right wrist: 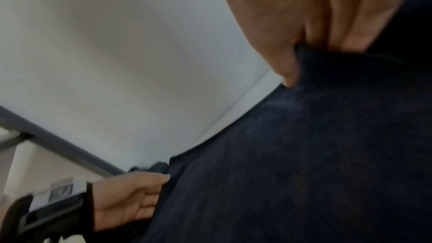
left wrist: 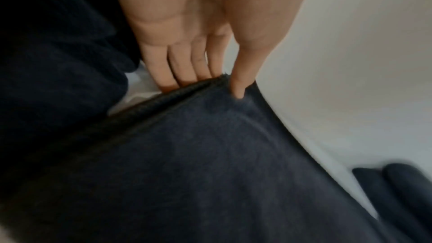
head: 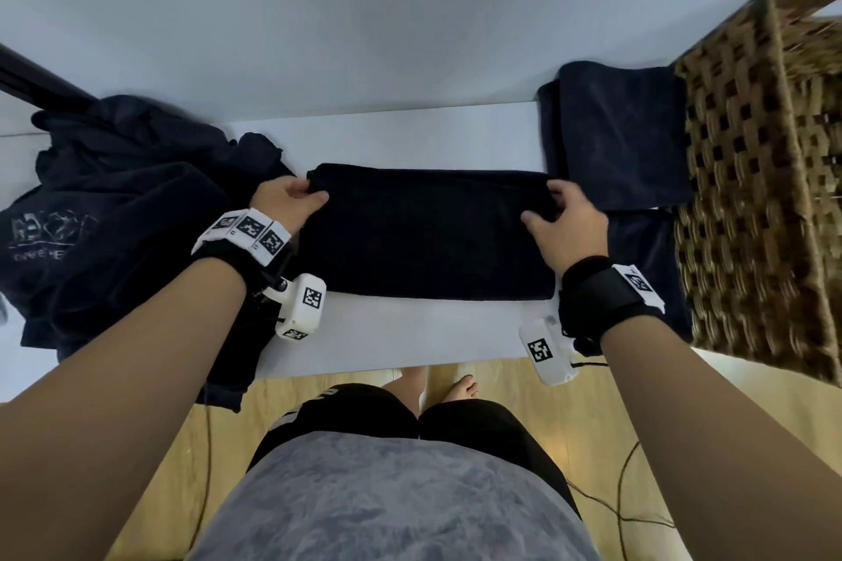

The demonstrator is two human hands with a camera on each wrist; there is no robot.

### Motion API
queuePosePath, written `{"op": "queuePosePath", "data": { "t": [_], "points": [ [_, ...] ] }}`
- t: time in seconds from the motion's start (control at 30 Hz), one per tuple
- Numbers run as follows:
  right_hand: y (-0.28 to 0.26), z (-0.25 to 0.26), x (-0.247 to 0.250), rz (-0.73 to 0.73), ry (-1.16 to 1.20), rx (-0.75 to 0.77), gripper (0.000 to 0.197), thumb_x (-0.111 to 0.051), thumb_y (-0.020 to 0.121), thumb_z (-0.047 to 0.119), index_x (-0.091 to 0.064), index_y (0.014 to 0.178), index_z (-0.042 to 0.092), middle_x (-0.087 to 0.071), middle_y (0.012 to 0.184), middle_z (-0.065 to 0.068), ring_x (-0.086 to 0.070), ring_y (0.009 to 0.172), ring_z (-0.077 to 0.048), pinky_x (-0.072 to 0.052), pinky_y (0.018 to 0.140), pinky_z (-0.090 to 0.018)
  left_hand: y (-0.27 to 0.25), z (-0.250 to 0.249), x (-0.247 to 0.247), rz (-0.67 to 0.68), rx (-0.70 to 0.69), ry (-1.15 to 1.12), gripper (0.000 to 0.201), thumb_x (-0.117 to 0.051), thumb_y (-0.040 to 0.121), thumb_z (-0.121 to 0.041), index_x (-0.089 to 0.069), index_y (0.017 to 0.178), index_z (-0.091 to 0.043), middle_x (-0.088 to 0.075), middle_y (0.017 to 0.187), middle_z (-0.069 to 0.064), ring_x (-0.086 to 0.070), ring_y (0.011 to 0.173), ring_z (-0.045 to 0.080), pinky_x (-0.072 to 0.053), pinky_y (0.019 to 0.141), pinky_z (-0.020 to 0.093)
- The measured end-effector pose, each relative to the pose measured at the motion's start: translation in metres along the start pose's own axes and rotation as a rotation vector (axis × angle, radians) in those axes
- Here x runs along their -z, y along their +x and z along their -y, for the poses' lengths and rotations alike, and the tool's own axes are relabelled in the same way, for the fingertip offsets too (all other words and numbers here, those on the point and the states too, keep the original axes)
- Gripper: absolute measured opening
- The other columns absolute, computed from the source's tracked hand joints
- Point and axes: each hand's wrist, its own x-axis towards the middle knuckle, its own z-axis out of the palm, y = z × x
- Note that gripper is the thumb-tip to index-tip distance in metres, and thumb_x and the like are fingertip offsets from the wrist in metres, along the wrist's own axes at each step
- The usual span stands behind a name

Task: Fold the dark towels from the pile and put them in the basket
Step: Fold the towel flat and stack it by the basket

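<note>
On table (head: 410, 333), L grip (head: 287, 200) & R grip (head: 569, 223) pinching folded towel (head: 428, 237) ends, fingertips hidden under cloth

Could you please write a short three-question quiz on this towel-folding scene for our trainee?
1. True or false: the wicker basket stands at the left end of the white table.
2. Which corners of the folded dark towel do the hands pinch? A) the near corners B) the far corners C) none
3. Fill in: the unfolded pile of dark towels lies beside the person's ___ hand.

Key:
1. False; it stands at the right end.
2. B; the left hand and right hand each pinch a far corner.
3. Left.
</note>
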Motion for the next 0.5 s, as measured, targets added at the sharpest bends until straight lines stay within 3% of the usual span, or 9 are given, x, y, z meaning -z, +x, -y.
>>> {"op": "queuePosePath", "data": {
  "t": [0.07,0.13,0.2,0.27,0.33,0.4,0.5],
  "points": [
    [0.003,-0.004,-0.006,0.133,-0.107,-0.102,0.055,-0.072,0.087,0.022,-0.051,0.137,0.011,-0.064,0.125,-0.01,-0.058,0.117,-0.024,-0.042,0.098,-0.023,0.0,0.0,-0.002,0.066,-0.004,0.284,0.026,-0.068,0.087,-0.034,-0.068,0.096,-0.01,-0.068,0.091,0.003,-0.064,0.089,0.022,-0.049,0.083,0.031],
    [0.006,-0.006,-0.009,0.125,-0.153,-0.143,0.046,-0.067,0.09,0.024,-0.056,0.133,0.01,-0.066,0.121,-0.011,-0.06,0.114,-0.024,-0.039,0.087,-0.019,-0.002,-0.004,-0.003,0.07,-0.017,0.373,0.023,-0.064,0.088,-0.036,-0.064,0.083,-0.013,-0.063,0.078,0.001,-0.062,0.082,0.024,-0.044,0.072,0.029],
    [0.01,-0.001,-0.011,0.069,-0.182,-0.126,0.036,-0.062,0.093,0.023,-0.063,0.124,0.007,-0.068,0.117,-0.013,-0.06,0.113,-0.028,-0.04,0.086,-0.021,-0.003,-0.006,-0.004,0.059,0.004,0.343,0.022,-0.062,0.087,-0.032,-0.058,0.077,-0.013,-0.058,0.072,-0.001,-0.058,0.078,0.023,-0.039,0.066,0.028],
    [0.012,0.007,-0.012,-0.027,-0.128,-0.079,0.03,-0.058,0.092,0.02,-0.066,0.115,0.004,-0.068,0.111,-0.015,-0.06,0.109,-0.031,-0.04,0.088,-0.024,-0.004,-0.007,-0.003,0.046,0.051,0.256,0.021,-0.062,0.084,-0.03,-0.059,0.074,-0.012,-0.06,0.071,0.0,-0.059,0.075,0.021,-0.043,0.062,0.029],
    [0.012,0.014,-0.015,-0.143,-0.025,-0.012,0.025,-0.057,0.091,0.016,-0.065,0.109,0.002,-0.066,0.108,-0.016,-0.059,0.104,-0.031,-0.033,0.081,-0.016,-0.005,-0.006,-0.002,0.021,0.093,0.174,0.024,-0.062,0.08,-0.033,-0.065,0.079,-0.009,-0.066,0.076,0.004,-0.062,0.075,0.022,-0.05,0.069,0.032],
    [0.011,0.021,-0.016,-0.223,0.04,0.041,0.022,-0.056,0.092,0.012,-0.063,0.11,0.002,-0.066,0.108,-0.015,-0.06,0.102,-0.029,-0.028,0.078,-0.011,-0.006,-0.004,-0.001,0.001,0.122,0.125,0.03,-0.061,0.078,-0.033,-0.066,0.085,-0.005,-0.067,0.08,0.008,-0.063,0.078,0.024,-0.052,0.076,0.036],
    [0.01,0.021,-0.019,-0.186,0.113,0.019,0.033,-0.056,0.094,0.008,-0.055,0.127,0.005,-0.065,0.119,-0.011,-0.061,0.111,-0.024,-0.037,0.09,-0.013,-0.007,-0.002,-0.001,-0.023,0.136,0.162,0.023,-0.06,0.081,-0.031,-0.061,0.081,-0.008,-0.06,0.076,0.003,-0.058,0.077,0.024,-0.045,0.067,0.034]
  ]
}}
